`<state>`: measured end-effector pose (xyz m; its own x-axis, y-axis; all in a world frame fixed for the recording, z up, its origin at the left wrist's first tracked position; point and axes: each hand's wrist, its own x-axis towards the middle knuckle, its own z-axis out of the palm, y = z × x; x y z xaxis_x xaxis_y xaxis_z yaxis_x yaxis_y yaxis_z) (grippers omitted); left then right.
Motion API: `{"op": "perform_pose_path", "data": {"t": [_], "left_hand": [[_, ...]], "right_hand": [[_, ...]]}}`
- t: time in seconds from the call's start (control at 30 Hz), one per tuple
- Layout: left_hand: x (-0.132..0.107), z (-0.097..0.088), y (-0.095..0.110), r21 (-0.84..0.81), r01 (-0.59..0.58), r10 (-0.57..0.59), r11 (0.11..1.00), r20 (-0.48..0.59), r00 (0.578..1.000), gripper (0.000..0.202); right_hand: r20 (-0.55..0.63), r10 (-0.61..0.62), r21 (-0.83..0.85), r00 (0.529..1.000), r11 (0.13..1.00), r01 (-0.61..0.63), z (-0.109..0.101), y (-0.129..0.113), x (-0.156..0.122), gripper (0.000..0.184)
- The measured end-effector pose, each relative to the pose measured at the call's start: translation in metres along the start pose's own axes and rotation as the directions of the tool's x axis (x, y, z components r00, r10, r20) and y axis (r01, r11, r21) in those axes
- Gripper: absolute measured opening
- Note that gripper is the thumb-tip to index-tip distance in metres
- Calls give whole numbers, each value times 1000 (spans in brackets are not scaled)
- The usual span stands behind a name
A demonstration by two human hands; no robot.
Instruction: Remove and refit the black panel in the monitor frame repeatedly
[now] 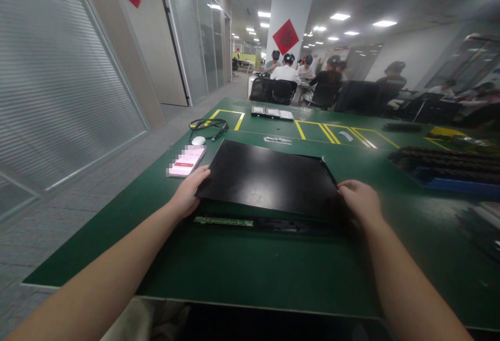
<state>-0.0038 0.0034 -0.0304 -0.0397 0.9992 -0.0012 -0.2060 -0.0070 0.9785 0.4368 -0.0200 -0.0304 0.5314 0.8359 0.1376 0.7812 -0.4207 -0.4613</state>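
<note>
A flat black screen panel (269, 177) is held between my hands above the green table, its near edge raised. My left hand (191, 191) is closed on its left edge, thumb on top. At the right edge my right hand (360, 198) pinches the panel near its corner, with some fingers hidden. Beneath the near edge lies a dark frame (297, 225) with a narrow green circuit board (224, 221) along its left part. Whether the panel touches the frame at the back, I cannot tell.
Left of the panel lie a phone (187, 161), a white mouse (199, 140) and a coiled black cable (219, 130). Farther back are small drive-like boxes (272, 113) and a clear plastic piece (277, 140). Dark strips with a blue edge (461, 185) sit right. Several people (287, 73) sit beyond.
</note>
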Motion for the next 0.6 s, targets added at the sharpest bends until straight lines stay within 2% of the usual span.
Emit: {"op": "perform_pose_path", "data": {"t": [0.13,0.37,0.6], "left_hand": [[-1,0,2,27,11,-12,1000,38,999,38],[-1,1,4,28,31,-32,999,33,999,30],[-2,2,6,37,48,-49,998,48,998,34]], "right_hand": [[8,-17,-39,1000,999,17,-1,-3,-3,32],[27,-70,-126,997,989,73,-3,-9,-9,32],[80,-94,-229,992,967,110,-8,-19,-16,34]]}}
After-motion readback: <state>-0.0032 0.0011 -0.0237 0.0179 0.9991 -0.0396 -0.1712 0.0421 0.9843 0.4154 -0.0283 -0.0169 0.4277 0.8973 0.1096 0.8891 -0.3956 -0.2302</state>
